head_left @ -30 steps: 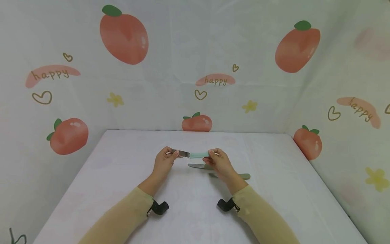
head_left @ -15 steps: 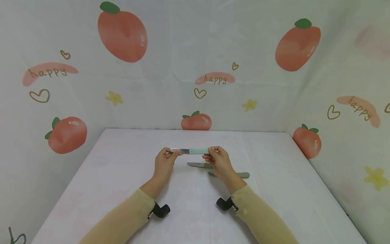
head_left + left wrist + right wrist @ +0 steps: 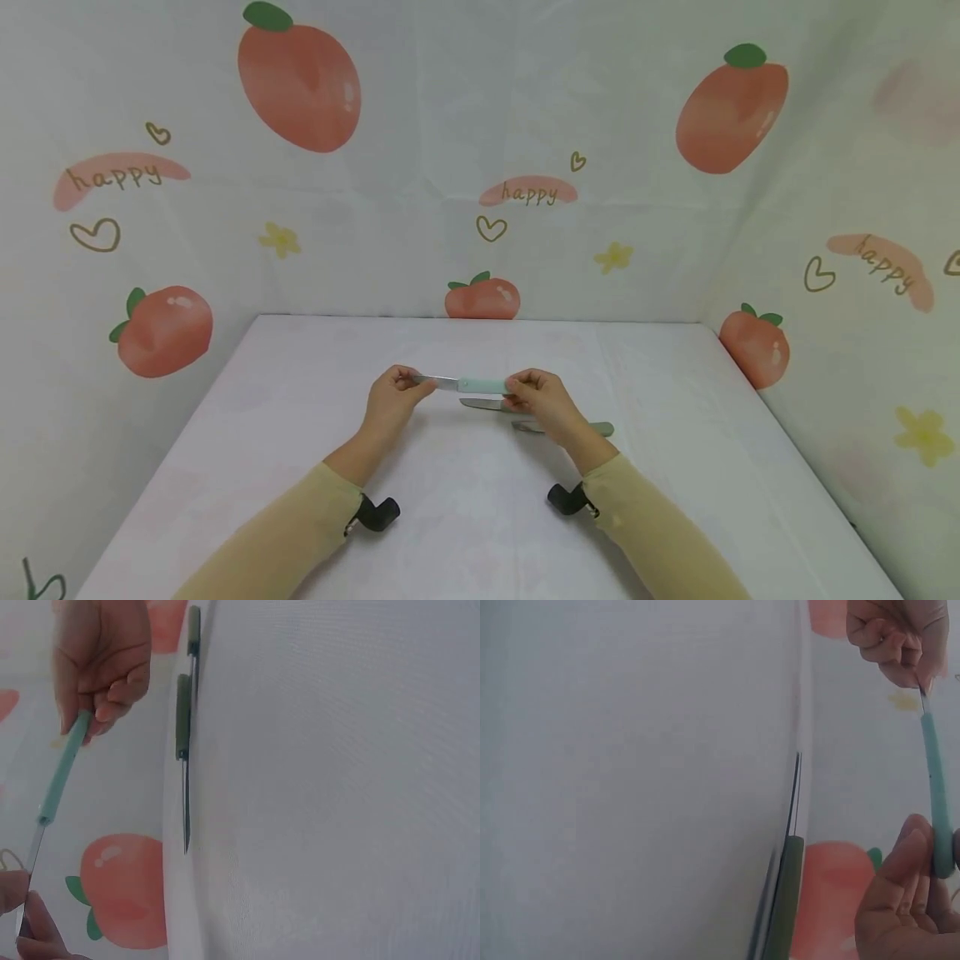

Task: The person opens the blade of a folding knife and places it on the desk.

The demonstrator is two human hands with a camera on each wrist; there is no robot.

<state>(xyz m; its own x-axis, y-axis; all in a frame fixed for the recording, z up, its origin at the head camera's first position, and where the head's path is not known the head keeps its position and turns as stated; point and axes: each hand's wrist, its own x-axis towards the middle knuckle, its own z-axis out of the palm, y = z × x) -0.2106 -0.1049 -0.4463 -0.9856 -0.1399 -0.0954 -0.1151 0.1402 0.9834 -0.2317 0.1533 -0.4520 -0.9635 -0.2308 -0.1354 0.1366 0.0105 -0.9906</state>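
Observation:
A knife with a mint-green handle (image 3: 482,386) is held level above the table between both hands. My left hand (image 3: 392,402) pinches its metal blade (image 3: 36,851) near the tip, which the fingers partly cover. At the other end, my right hand (image 3: 546,403) grips the end of the mint handle (image 3: 937,787) between thumb and fingers. Below the right hand lie two more knives on the table: one knife (image 3: 482,404) has its blade pointing left, its handle mostly hidden. Nearer, the other knife (image 3: 602,428) shows an olive-green handle right of the wrist.
The white-covered table (image 3: 450,517) meets a printed cloth backdrop (image 3: 420,208) at its far edge and sides. A small black camera (image 3: 378,514) sits at the left sleeve, and another black camera (image 3: 567,500) at the right sleeve.
The mint-handled knife turned to show its blade flat, then tilted again and shifted slightly left and lower. Both forearms have spread slightly apart. The two knives on the table have not moved.

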